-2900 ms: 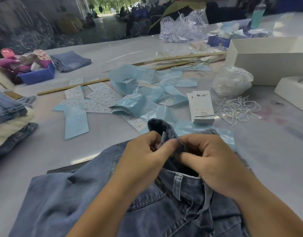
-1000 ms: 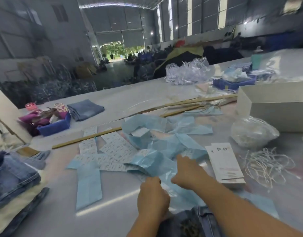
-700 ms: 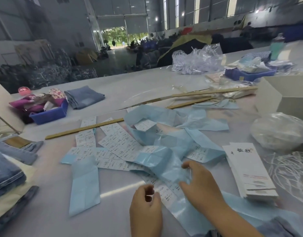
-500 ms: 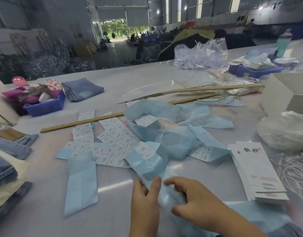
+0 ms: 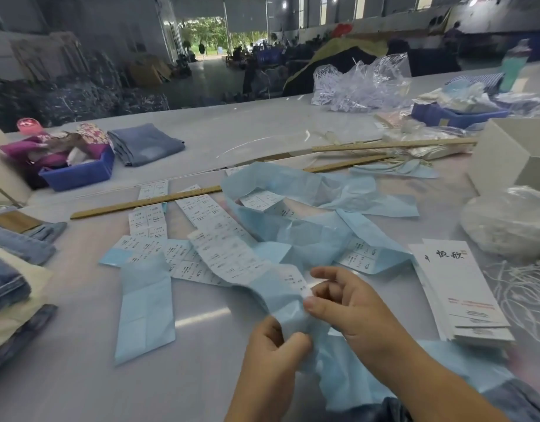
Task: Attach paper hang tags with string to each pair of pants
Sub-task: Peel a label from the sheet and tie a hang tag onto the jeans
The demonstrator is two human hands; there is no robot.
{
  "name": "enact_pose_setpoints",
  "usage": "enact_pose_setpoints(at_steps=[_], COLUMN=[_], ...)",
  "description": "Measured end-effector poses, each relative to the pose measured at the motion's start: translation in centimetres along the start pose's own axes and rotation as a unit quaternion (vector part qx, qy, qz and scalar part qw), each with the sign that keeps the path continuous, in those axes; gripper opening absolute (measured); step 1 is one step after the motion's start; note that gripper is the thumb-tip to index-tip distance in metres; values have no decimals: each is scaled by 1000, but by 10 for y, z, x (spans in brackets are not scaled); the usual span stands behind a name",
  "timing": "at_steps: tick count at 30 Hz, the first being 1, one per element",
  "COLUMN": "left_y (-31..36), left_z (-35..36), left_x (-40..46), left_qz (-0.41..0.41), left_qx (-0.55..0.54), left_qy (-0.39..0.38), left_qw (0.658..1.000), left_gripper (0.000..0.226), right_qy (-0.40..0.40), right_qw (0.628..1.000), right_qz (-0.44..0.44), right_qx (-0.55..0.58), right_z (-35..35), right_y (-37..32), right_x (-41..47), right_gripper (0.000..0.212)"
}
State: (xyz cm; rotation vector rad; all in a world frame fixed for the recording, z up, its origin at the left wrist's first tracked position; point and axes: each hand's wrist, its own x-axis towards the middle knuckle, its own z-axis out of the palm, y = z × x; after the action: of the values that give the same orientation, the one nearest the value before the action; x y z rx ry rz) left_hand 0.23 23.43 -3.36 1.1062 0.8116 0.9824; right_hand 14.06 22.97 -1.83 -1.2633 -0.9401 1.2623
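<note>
My left hand [image 5: 273, 345] and right hand [image 5: 345, 300] both pinch the blue strip [image 5: 281, 300], seemingly peeling a sticker; tags [image 5: 457, 287] lie right.

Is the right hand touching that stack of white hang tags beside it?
Apart. The head view shows bare table between the right hand and the stack of white hang tags.

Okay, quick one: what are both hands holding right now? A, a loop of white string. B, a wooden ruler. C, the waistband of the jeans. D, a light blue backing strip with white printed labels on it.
D: the left hand and the right hand both pinch the light blue backing strip with white printed labels, lifted off the grey table.
</note>
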Motion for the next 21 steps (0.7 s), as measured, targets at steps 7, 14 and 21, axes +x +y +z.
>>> enact_pose_setpoints(at_steps=[7, 14, 21], left_y=[23, 40, 42], left_z=[-21, -17, -15], left_x=[4, 1, 1], left_qz=[-7, 33, 24], left_qx=[-130, -138, -146], left_qy=[17, 71, 92], left_qw=[991, 987, 985], left_gripper=[55, 51, 39], right_qy=[-123, -153, -132], right_qw=[990, 983, 986], right_qz=[-16, -45, -48], right_qx=[63, 94, 91], right_z=[4, 3, 4], right_y=[-8, -9, -8], right_x=[-13, -20, -19], right_gripper=[56, 39, 36])
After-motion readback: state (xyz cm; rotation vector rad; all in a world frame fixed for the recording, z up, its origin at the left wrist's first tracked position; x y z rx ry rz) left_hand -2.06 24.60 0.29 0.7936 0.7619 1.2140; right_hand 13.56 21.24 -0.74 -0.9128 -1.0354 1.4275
